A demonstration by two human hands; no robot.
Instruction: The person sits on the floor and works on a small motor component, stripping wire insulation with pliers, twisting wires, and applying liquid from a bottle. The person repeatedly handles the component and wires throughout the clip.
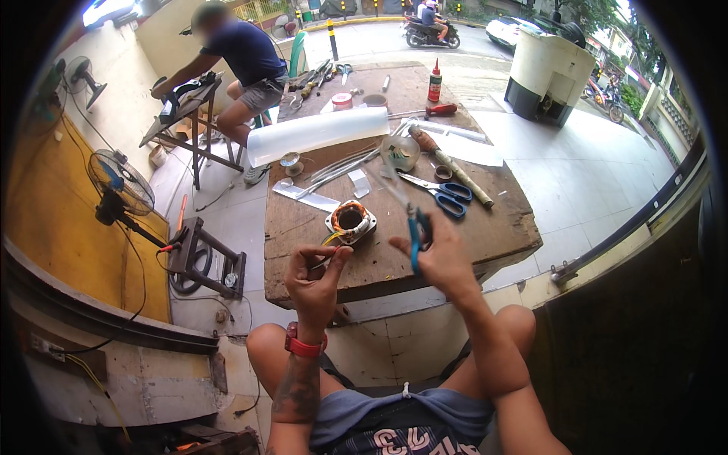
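A small motor stator (369, 225) with orange copper windings and a pale metal frame stands near the front of the wooden table (485, 243). My left hand (315, 277) is just in front of it, thumb and fingers pinched on a thin wire. Yellow leads (332, 237) run from the stator toward those fingertips, and a bit of red shows there. To the right, my right hand (447, 258) is wrapped around blue-handled pliers (414, 239), their jaws pointing away from me. The pliers are apart from the stator, and their tip is somewhat blurred.
Blue-handled scissors (451, 199), a long worn rod (459, 171), a clear bowl (400, 154), pale sleeving (334, 178) and a wire spool (291, 163) lie beyond. Farther back are a white sheet (318, 135), a screwdriver (441, 110) and a bottle (434, 83). Another person (243, 57) works at the left.
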